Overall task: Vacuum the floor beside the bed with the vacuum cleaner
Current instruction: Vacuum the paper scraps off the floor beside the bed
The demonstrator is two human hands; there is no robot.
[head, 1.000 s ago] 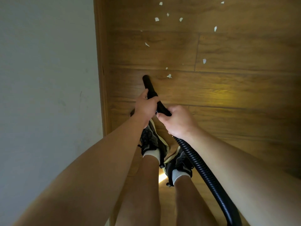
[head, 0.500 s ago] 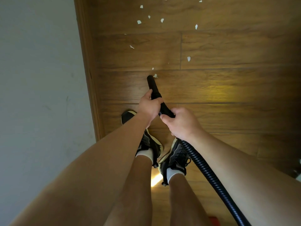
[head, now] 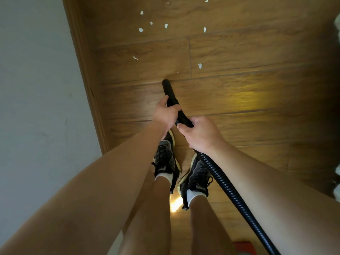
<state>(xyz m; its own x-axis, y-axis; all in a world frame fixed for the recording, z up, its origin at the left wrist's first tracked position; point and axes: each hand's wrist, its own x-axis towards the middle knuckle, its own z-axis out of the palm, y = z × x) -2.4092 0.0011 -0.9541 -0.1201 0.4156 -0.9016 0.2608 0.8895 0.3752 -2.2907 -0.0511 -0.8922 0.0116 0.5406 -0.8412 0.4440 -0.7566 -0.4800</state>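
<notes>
A black vacuum hose (head: 228,186) runs from the lower right up to a smooth black nozzle (head: 168,90) whose tip rests on the wooden floor (head: 248,100). My left hand (head: 165,114) is shut on the nozzle just behind its tip. Closed around the ribbed hose right behind it is my right hand (head: 199,134). Several white paper scraps (head: 200,65) lie scattered on the planks beyond the nozzle, the nearest a short way ahead to the right.
A pale wall (head: 36,89) with a wooden skirting board (head: 86,80) borders the floor on the left. My two feet in dark sneakers (head: 165,159) stand under my hands. A red object (head: 244,248) shows at the bottom edge, white fabric (head: 337,24) at the right edge.
The two scraps that lay beside the nozzle tip are gone. The nozzle sits slightly further along the floor, and my view has shifted a little.
</notes>
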